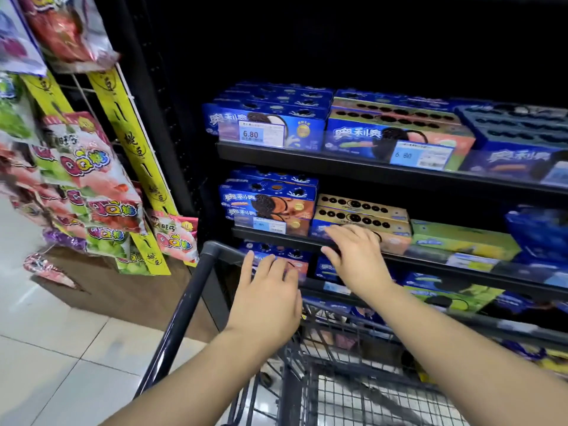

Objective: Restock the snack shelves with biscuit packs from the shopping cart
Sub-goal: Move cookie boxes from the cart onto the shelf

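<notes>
Blue biscuit boxes fill three black shelves. On the middle shelf (430,262), a gold-topped stack of biscuit boxes (362,215) stands beside a blue and orange stack (270,201). My right hand (353,256) lies with straight fingers against the front of the gold-topped stack, at the shelf lip. My left hand (267,290) reaches with relaxed fingers toward a blue box (276,252) on the lower shelf and holds nothing. The shopping cart (190,302) stands between me and the shelves; a few packs show dimly through its wire basket.
Candy bags (92,186) hang on a rack at the left, with yellow strips beside them. Green biscuit boxes (461,238) lie right of my right hand. Price tags (261,133) clip to the shelf fronts. White floor tiles (61,348) spread at the lower left.
</notes>
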`<state>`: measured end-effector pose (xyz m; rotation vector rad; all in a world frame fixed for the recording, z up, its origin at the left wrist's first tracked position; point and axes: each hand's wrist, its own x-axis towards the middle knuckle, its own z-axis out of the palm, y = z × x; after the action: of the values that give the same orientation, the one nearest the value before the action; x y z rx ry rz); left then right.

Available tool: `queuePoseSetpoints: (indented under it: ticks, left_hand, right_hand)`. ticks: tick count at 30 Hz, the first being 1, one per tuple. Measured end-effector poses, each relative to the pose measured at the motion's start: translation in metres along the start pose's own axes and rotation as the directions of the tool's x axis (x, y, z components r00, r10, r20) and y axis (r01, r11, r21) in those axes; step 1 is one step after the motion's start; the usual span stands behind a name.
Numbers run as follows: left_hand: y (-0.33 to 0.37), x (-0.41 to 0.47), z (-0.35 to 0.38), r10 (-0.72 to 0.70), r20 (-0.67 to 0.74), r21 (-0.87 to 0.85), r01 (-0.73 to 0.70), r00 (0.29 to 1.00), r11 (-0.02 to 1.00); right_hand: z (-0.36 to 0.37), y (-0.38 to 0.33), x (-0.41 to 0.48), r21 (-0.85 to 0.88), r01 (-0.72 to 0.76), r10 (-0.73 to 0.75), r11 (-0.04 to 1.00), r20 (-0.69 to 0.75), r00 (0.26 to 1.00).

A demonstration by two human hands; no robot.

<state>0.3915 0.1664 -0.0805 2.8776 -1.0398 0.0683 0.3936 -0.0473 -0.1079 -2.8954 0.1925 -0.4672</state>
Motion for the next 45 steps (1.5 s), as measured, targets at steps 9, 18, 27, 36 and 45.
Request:
queuePoseSetpoints:
  ticks: [9, 18, 27, 36, 45]
  left_hand:
    - [0.128, -0.008, 0.050, 0.268, 0.238, -0.110, -0.248, 0.934, 0.962]
    - [0.254, -0.041, 0.163, 0.449, 0.583, -0.376, -0.265, 0.677, 0.888]
    - [0.344, -0.054, 0.243, 0.510, 0.634, -0.490, -0.208, 0.581, 0.846]
    - [0.364, -0.033, 0.277, 0.467, 0.791, -0.512, 0.008, 0.395, 0.859]
    - [0.356, -0.031, 0.298, 0.545, 0.777, -0.608, 0.154, 0.314, 0.779]
  right_hand:
    - [-0.029, 0.079, -0.170, -0.066, -0.113, 0.128, 0.991, 0.325, 0.937]
    - [-0.012, 0.171, -0.349, 0.019, -0.598, 0.460, 0.801, 0.620, 0.636]
    - [0.020, 0.222, -0.458, 0.091, -0.926, 0.600, 0.366, 0.738, 0.310]
    - [0.034, 0.216, -0.474, 0.139, -0.988, 0.416, 0.065, 0.896, 0.153]
    - [0.043, 0.221, -0.482, 0.244, -0.958, 0.409, -0.153, 0.898, 0.163]
